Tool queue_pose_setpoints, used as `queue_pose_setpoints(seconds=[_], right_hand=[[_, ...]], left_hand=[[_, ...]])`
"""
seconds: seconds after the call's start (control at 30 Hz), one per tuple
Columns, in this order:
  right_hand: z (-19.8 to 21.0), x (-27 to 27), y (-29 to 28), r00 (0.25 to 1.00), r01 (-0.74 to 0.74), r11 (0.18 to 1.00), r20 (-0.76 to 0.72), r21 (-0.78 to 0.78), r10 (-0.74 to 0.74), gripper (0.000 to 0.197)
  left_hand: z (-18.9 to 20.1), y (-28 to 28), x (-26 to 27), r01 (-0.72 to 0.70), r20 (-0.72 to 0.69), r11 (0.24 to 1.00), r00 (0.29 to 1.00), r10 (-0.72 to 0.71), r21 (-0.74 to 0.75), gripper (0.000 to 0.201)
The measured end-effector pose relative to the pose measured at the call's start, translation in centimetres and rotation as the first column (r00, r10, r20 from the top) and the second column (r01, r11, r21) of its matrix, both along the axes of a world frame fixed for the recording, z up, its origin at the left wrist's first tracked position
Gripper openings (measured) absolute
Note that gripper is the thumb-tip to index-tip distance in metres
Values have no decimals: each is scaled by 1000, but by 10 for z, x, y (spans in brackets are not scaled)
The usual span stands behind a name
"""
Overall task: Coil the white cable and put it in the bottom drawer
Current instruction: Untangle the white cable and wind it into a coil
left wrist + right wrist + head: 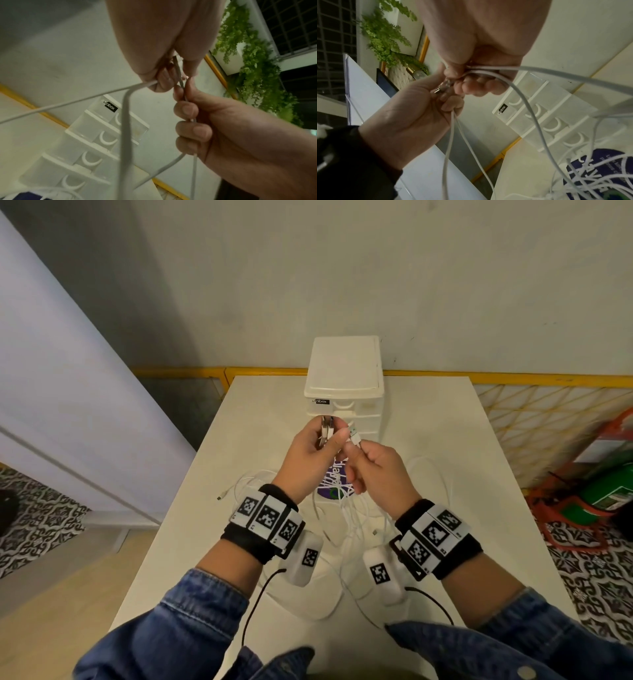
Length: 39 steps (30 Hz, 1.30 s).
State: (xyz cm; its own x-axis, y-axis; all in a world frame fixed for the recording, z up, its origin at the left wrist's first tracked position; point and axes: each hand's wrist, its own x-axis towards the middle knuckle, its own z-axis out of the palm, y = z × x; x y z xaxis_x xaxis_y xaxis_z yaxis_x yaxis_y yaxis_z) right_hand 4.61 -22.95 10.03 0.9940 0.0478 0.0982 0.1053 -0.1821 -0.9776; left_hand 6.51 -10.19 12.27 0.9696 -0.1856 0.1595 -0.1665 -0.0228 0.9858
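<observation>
The white cable (342, 508) lies in loose tangled loops on the white table (479, 474), and some strands rise to both hands. My left hand (328, 436) grips cable ends and strands in curled fingers. Beside it, my right hand (356, 444) pinches a white USB plug (354, 435) with the cable trailing down through its fist. Both hands hover just in front of the white drawer unit (344, 371). In the left wrist view my left hand (163, 82) holds the cable (125, 135), and the bottom drawer (68, 181) is closed. The right wrist view has the right hand (471, 82) touching the left hand (419, 108).
A purple round printed item (334, 482) lies on the table under the cable loops. One loose cable end (222, 496) rests at the table's left. A yellow lattice fence (548, 419) runs behind the table, with red and green things (603, 481) on the floor to the right.
</observation>
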Motion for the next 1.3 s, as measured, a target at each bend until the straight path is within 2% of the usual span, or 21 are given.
queue_pose_setpoints(seconds=[0.1,0.2,0.37,0.47,0.5,0.57,0.63,0.73,0.8,0.9,1.07,1.2,1.3], right_hand=[[2,0,0,993,91,996,79,-7,-90,32],[8,0,-1,991,63,995,116,80,-72,23],[5,-6,3,975,80,996,206,49,-88,18],[2,-6,3,948,185,963,224,197,-228,22],[6,0,4,931,218,936,227,278,-284,22],[9,1,4,929,208,911,220,356,-298,19],[11,3,7,947,178,939,208,295,-245,16],[6,4,13,972,154,976,152,157,-178,10],[4,6,11,984,140,979,91,150,-155,2],[4,8,9,992,113,982,32,149,-119,6],[5,7,10,994,112,982,-24,152,-110,18],[1,7,9,990,127,981,-72,144,-118,29],[-9,8,12,993,111,988,-59,105,-106,29]], left_hand=[[-5,-2,0,-56,-12,997,998,55,-52,8],[-5,-2,0,-49,-25,996,999,47,-80,17],[-9,-3,1,-92,-111,980,991,73,-176,18],[-10,-2,0,-113,-163,949,984,67,-293,17],[-5,0,6,-95,-158,948,986,48,-304,18],[-6,0,6,-69,-154,957,988,26,-282,26],[-5,-2,5,-22,-134,965,991,-13,-262,29],[0,-7,5,32,-109,965,992,-62,-259,21],[4,-7,6,33,-82,985,995,-48,-170,22],[3,-8,8,20,-35,998,999,-22,-60,23],[-2,-10,9,-28,-17,991,1000,26,-134,31],[-6,-12,10,-87,-2,992,996,87,-88,13],[-4,-14,11,-83,-21,990,997,81,-111,13]])
